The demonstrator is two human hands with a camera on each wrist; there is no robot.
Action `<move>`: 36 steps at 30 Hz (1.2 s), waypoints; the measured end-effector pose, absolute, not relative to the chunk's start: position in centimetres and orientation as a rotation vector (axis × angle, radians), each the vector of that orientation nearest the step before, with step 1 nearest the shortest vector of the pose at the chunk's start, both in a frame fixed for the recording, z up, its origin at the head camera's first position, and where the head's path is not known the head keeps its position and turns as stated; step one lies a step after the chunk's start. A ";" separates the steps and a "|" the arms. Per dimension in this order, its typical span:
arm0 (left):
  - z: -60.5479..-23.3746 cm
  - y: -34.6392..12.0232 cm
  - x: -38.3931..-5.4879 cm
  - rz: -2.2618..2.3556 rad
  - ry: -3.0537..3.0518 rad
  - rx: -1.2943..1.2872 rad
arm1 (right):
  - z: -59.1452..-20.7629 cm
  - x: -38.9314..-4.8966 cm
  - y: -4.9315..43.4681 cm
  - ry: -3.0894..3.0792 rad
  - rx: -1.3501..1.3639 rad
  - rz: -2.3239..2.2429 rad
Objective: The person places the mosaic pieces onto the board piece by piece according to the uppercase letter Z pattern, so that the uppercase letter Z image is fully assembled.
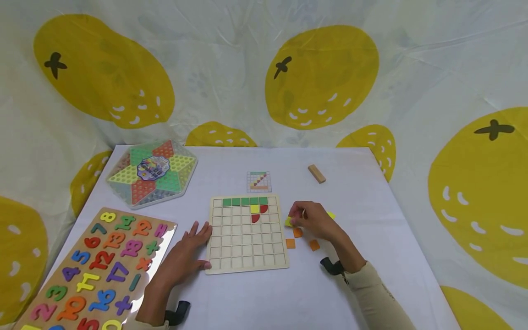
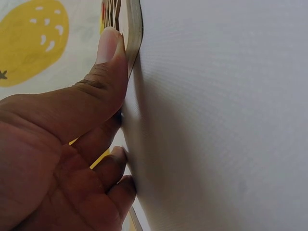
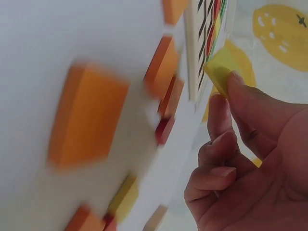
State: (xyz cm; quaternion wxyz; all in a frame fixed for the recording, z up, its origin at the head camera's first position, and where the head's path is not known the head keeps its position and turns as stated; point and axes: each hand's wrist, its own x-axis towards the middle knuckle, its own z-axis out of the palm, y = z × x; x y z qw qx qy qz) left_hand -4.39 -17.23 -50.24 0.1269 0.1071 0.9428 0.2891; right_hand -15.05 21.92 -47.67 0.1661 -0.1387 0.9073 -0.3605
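My right hand pinches a yellow square tile between thumb and forefinger, just off the right edge of a wooden grid board. With its fingers spread, my left hand touches the board's left edge; in the left wrist view the thumb lies against that edge. A row of green tiles fills part of the board's top row. Below it sit one yellow tile and two red rounded pieces. Loose orange tiles lie under and beside my right hand.
Behind the board lies a small pattern card, with a wooden block to its right. A star-patterned hexagonal game board is at the back left. A number puzzle board lies at the left, partly under my left forearm.
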 end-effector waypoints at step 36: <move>-50.3 -17.3 -4.4 0.866 2.744 0.298 | -48.3 -17.2 9.2 2.573 -0.428 -0.727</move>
